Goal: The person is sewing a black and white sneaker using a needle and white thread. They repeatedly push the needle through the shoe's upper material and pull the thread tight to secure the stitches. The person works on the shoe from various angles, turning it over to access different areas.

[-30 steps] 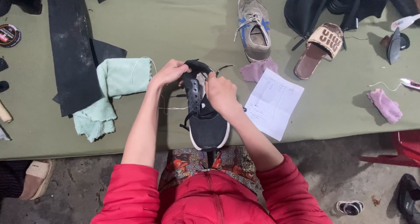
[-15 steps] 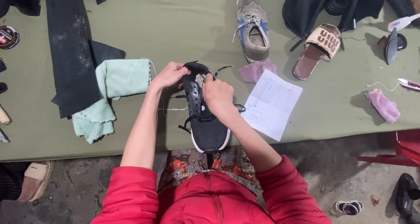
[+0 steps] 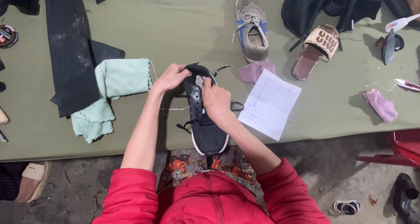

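A black sneaker (image 3: 205,130) with a white sole edge lies toe toward me on the green table (image 3: 175,27), its loose black laces hanging to both sides. My left hand (image 3: 171,77) grips the heel end of the sneaker. My right hand (image 3: 215,99) rests on the sneaker's opening with fingers pinched at the tongue. A thin white thread (image 3: 146,62) runs from the sneaker across a mint green cloth (image 3: 111,95) lying to the left.
A white paper sheet (image 3: 270,103) lies right of the sneaker. Farther back lie a grey sneaker (image 3: 252,27), a purple cloth (image 3: 257,70) and a brown sandal (image 3: 316,51). Black rubber sheets (image 3: 70,49) lie left. A pink cloth (image 3: 381,105) sits far right.
My right hand has slid slightly up the sneaker toward its opening. The left hand keeps its hold on the heel.
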